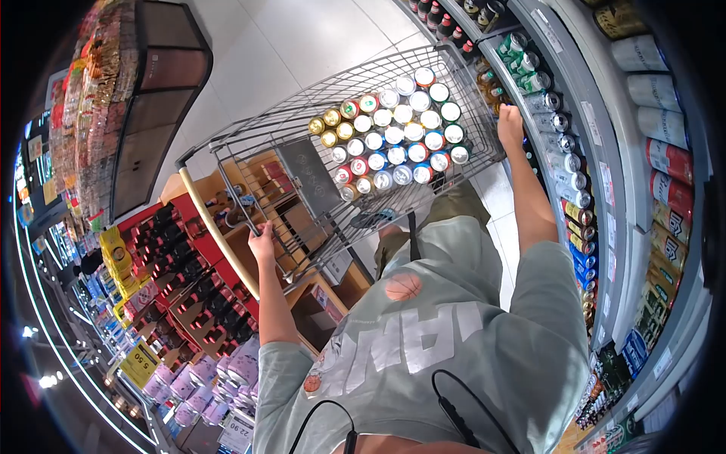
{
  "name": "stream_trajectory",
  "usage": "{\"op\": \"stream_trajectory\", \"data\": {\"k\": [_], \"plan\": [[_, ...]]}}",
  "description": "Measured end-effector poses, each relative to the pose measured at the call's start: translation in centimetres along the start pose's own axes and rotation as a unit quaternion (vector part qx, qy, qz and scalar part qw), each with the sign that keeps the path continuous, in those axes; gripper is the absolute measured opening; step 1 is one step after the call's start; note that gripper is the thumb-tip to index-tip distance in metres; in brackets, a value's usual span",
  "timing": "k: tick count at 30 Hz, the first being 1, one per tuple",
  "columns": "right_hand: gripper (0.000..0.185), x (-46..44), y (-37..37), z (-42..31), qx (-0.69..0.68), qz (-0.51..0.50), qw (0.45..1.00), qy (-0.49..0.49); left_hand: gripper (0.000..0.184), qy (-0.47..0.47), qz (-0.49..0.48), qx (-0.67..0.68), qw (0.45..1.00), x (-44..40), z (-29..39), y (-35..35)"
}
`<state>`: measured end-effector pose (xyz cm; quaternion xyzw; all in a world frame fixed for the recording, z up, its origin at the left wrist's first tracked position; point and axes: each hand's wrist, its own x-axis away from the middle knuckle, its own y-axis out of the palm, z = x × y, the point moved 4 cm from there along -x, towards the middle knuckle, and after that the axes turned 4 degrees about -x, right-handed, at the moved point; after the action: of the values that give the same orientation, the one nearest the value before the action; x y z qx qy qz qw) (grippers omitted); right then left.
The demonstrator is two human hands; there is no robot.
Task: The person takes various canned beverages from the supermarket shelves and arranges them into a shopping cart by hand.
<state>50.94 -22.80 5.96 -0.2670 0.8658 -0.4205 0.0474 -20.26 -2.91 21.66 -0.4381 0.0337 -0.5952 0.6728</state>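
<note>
A grey wire shopping cart (268,121) stands in front of me, with many upright cans (393,135) grouped in its basket. Near the cart's yellowish handle (215,231), my left hand (262,240) is closed around part of the cart frame. My right hand (510,122) reaches past the cart's far right corner to the shelf. Its fingers are curled beside gold-brown cans or bottles (488,82); what they hold, if anything, is too small to tell.
Drink shelves (578,113) curve along the right, with green cans (524,62) and silver cans (563,144). At the left are a packaged-goods display (94,113) and dark bottles in red-trimmed racks (178,265). Pale floor tiles (257,45) show beyond the cart.
</note>
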Motion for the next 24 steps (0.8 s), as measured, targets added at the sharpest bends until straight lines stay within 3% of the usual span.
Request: {"op": "stream_trajectory", "data": {"k": [4, 7, 10, 13, 18, 24], "plan": [[0.044, 1.6, 2.5, 0.6, 0.022, -0.119, 0.99, 0.074, 0.013, 0.022, -0.001, 0.004, 1.0, -0.3, -0.2, -0.2], [0.043, 1.6, 3.1, 1.1, 0.108, -0.142, 0.984, -0.007, 0.014, 0.044, 0.022, 0.004, 0.999, -0.1, 0.2, 0.2], [0.039, 2.0, 3.0, 0.8, 0.107, -0.078, 0.984, -0.123, 0.014, 0.05, 0.026, -0.016, 0.998, -0.3, -0.7, -0.3], [0.037, 2.1, 3.0, 0.7, 0.119, -0.082, 0.982, -0.12, 0.017, 0.011, 0.022, -0.006, 1.0, 0.4, -0.1, -0.1], [0.026, 3.0, 2.2, -0.3, 0.098, -0.004, 0.974, -0.204, 0.018, 0.013, 0.016, -0.041, 0.999, 0.6, -1.1, -0.8], [0.021, 4.1, 1.2, -0.1, 0.075, -0.043, 0.979, -0.187, 0.017, 0.006, 0.015, -0.016, 1.0, 1.8, -1.6, -0.8]]}}
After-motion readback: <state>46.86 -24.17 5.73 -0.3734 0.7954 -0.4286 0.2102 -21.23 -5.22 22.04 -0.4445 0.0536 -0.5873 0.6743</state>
